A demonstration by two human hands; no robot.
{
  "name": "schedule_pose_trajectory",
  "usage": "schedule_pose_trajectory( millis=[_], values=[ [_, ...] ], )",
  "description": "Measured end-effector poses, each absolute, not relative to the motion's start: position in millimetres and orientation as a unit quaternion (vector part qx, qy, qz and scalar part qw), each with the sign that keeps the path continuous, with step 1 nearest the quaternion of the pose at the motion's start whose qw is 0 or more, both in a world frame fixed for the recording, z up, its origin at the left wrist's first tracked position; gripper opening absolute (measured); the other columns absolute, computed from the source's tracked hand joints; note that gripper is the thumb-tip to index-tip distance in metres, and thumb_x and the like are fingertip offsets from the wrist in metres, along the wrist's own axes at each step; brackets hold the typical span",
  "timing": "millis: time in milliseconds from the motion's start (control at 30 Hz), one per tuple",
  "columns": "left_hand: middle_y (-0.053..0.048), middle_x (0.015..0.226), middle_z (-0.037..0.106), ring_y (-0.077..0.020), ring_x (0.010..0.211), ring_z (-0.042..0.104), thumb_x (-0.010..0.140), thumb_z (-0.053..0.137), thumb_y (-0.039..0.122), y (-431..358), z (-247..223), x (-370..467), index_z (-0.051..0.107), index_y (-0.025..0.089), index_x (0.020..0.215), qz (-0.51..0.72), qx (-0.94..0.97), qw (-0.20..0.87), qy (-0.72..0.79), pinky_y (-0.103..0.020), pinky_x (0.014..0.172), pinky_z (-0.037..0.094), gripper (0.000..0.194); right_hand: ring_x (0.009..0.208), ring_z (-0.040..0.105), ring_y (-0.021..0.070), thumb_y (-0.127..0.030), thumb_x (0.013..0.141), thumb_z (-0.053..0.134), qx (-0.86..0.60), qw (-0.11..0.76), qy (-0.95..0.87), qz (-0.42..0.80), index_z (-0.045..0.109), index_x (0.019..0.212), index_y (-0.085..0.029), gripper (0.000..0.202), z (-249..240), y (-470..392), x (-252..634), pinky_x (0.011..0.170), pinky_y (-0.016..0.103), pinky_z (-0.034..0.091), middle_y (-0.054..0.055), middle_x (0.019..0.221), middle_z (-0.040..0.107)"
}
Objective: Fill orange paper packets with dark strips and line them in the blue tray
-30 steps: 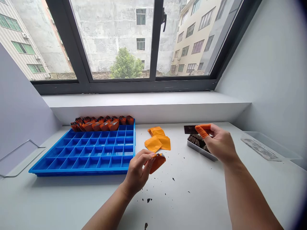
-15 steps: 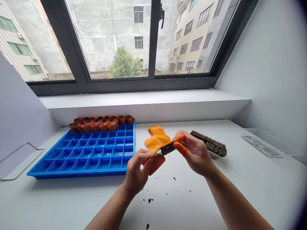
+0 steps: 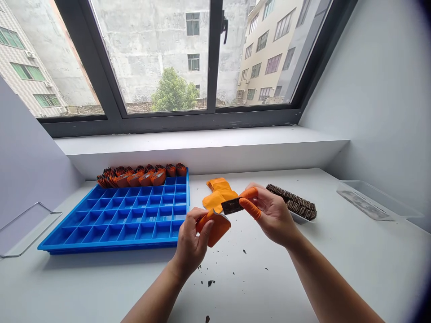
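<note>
My left hand [image 3: 192, 237] pinches an orange packet [image 3: 219, 229] whose mouth gapes toward the upper right. Orange covers sit on the thumb and forefinger of my right hand [image 3: 272, 215], which grips one end of a dark flat piece [image 3: 232, 206]. The piece's free end is at the packet's mouth; whether it touches the rim I cannot tell. Behind the hands lies a pile of flat orange packets [image 3: 218, 184]. Stacked dark pieces [image 3: 299, 204] fill a clear tray just beyond my right hand.
A blue compartment tray [image 3: 114, 246] stands at the left, with filled orange packets [image 3: 144, 178] along its back rows. At the far right is a clear plastic container [image 3: 400, 207]. Dark crumbs [image 3: 210, 283] dot the white table [image 3: 269, 287]. A bent wire [image 3: 37, 240] is at the left edge.
The dark piece and the packet's mouth are a little farther apart, and the packet's mouth shows more widely open. Both hands keep their grips. The view has shifted slightly.
</note>
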State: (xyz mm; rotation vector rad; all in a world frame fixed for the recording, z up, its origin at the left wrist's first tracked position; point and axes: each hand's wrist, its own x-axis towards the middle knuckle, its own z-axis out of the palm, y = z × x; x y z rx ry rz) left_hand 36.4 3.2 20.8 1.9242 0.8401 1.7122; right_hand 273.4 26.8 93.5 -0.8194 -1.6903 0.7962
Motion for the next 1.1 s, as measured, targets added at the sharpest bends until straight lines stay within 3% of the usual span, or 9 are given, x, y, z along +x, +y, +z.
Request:
schedule_pose_trajectory(
  millis=[467,633,767,1100],
  values=[
    [-0.009,0.119,0.061,-0.0223,0.102,0.063,0.109,0.063,0.041,1.7,14.4,37.0,0.053,0.024,0.131,0.601,0.671,0.269,0.342,-0.038,0.088,0.056,0.029,0.076,0.05,0.0178,-0.045,0.104,0.071,-0.355,0.506,-0.706,0.346,0.07,0.092,-0.025,0.023,94.2,22.4,273.5,0.068,0.033,0.044,0.003,0.088,0.052],
    [-0.013,0.13,0.057,-0.0241,0.105,0.064,0.106,0.067,0.048,-3.1,12.6,37.1,0.039,0.024,0.145,0.566,0.673,0.337,0.337,-0.04,0.089,0.059,0.053,0.075,0.049,0.017,-0.046,0.103,0.072,-0.362,0.506,-0.704,0.343,0.069,0.09,-0.025,0.025,93.6,20.2,271.7,0.067,0.033,0.044,0.002,0.087,0.052],
    [-0.017,0.142,0.05,-0.0285,0.119,0.062,0.102,0.075,0.045,-4.3,12.0,37.8,0.034,0.025,0.153,0.55,0.68,0.344,0.343,-0.045,0.097,0.059,0.069,0.074,0.048,0.0167,-0.047,0.103,0.072,-0.361,0.514,-0.7,0.34,0.069,0.089,-0.024,0.027,93.1,20.7,269.9,0.065,0.032,0.043,0.002,0.087,0.053],
    [-0.012,0.129,0.053,-0.0286,0.113,0.062,0.093,0.086,0.044,-5.7,22.5,37.9,0.035,0.027,0.151,0.539,0.715,0.29,0.338,-0.045,0.091,0.062,0.079,0.073,0.047,0.0171,-0.045,0.103,0.072,-0.344,0.531,-0.699,0.333,0.069,0.089,-0.025,0.025,96.4,17.2,267.9,0.063,0.033,0.039,0.002,0.084,0.05]
  ],
)
